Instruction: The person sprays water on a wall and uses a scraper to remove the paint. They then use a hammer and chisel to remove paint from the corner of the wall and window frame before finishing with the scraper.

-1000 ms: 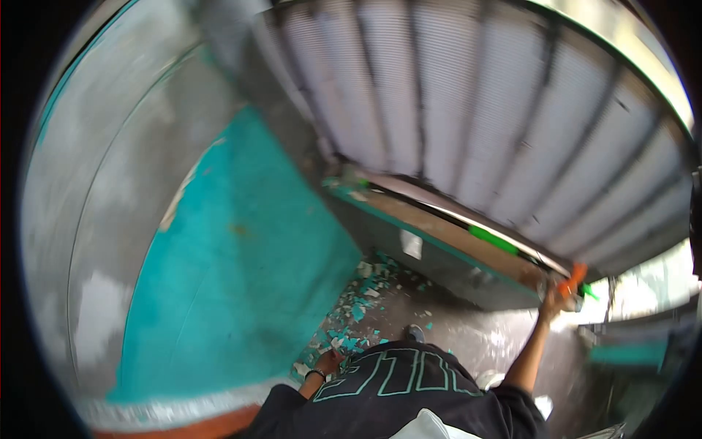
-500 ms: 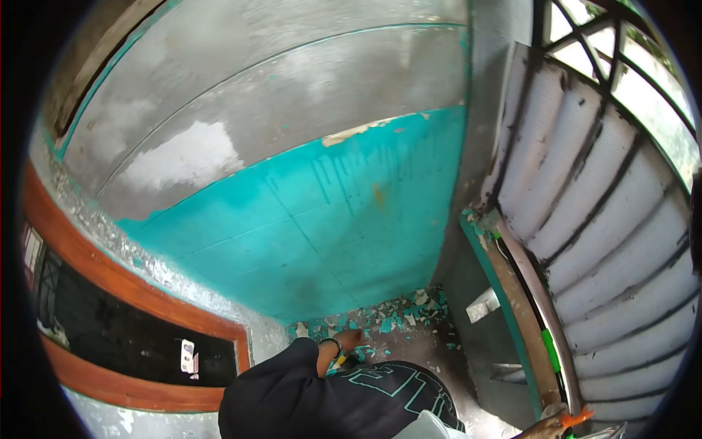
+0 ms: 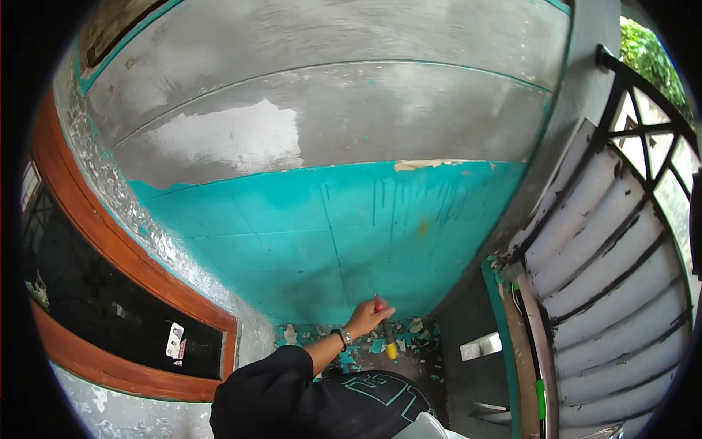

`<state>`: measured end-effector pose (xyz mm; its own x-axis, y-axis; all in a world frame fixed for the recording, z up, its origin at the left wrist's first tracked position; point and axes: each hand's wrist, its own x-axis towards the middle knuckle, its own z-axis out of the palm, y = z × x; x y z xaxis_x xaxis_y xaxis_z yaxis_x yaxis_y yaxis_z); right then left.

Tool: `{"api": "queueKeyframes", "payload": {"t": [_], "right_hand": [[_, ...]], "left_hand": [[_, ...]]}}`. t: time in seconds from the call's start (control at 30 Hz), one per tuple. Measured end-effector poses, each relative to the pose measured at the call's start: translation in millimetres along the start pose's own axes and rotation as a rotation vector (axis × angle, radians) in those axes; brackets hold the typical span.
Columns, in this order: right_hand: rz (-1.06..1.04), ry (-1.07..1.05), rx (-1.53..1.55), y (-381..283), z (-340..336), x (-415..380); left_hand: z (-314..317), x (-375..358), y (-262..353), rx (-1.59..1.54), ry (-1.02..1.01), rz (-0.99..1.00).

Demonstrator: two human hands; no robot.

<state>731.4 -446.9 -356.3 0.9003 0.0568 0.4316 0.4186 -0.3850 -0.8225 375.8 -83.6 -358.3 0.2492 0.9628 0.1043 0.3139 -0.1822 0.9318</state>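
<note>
My left hand, with beaded bracelets at the wrist, is closed around a hand tool. The tool has a yellow handle end, a dark middle and a red part, and a thin tip points up at the wall. Its exact kind is too small to make out. Behind the hand is the lower wall, covered in turquoise paint with drip marks. Above it the wall is bare grey plaster with a whitish patch. My right hand is out of view.
Paint flakes litter the floor along the wall's foot. To the left is an orange-brown wooden frame around dark glass. A metal gate with pale corrugated sheeting stands to the right, beside a low grey wall with openings.
My left hand has risen from near the floor and moved right, bringing the tool into clear view before the wall. My right hand has left the lower right corner. The view has shifted.
</note>
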Motion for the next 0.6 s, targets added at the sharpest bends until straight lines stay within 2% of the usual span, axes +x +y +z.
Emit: {"api": "queueKeyframes", "payload": {"t": [0.1,0.13,0.17,0.23,0.3,0.33,0.4,0.43,0.5,0.6], "right_hand": [[0.192,-0.606,0.185,-42.2,79.1,-40.1],[0.024,-0.780,0.266,-47.6,118.9,-57.1],[-0.033,-1.012,0.332,-117.3,138.6,-67.5],[-0.177,-1.289,0.613,-176.4,195.1,-95.7],[-0.396,-1.417,0.626,-235.3,232.0,-108.4],[-0.410,-1.429,0.637,-257.6,246.5,-115.9],[-0.395,-1.519,0.856,-287.8,269.9,-124.5],[-0.410,-1.542,0.861,-294.2,281.8,-125.3],[-0.286,-1.718,0.963,-298.8,298.8,-125.2],[-0.302,-1.758,1.055,-320.0,316.6,-109.4]], "left_hand": [[-16.0,36.7,66.0,-0.161,0.067,0.154],[-20.3,48.5,81.3,-0.172,0.100,0.206],[-23.9,61.0,94.5,-0.185,0.137,0.259],[-27.8,83.8,118.1,-0.248,0.225,0.275],[-28.1,94.3,139.1,-0.301,0.328,0.292],[-29.2,101.0,150.4,-0.387,0.363,0.307],[-34.6,114.2,167.2,-0.472,0.420,0.331],[-37.6,119.0,173.3,-0.386,0.465,0.338],[-40.7,135.0,171.8,-0.264,0.512,0.363],[-40.9,151.1,179.5,-0.284,0.626,0.380]]}}
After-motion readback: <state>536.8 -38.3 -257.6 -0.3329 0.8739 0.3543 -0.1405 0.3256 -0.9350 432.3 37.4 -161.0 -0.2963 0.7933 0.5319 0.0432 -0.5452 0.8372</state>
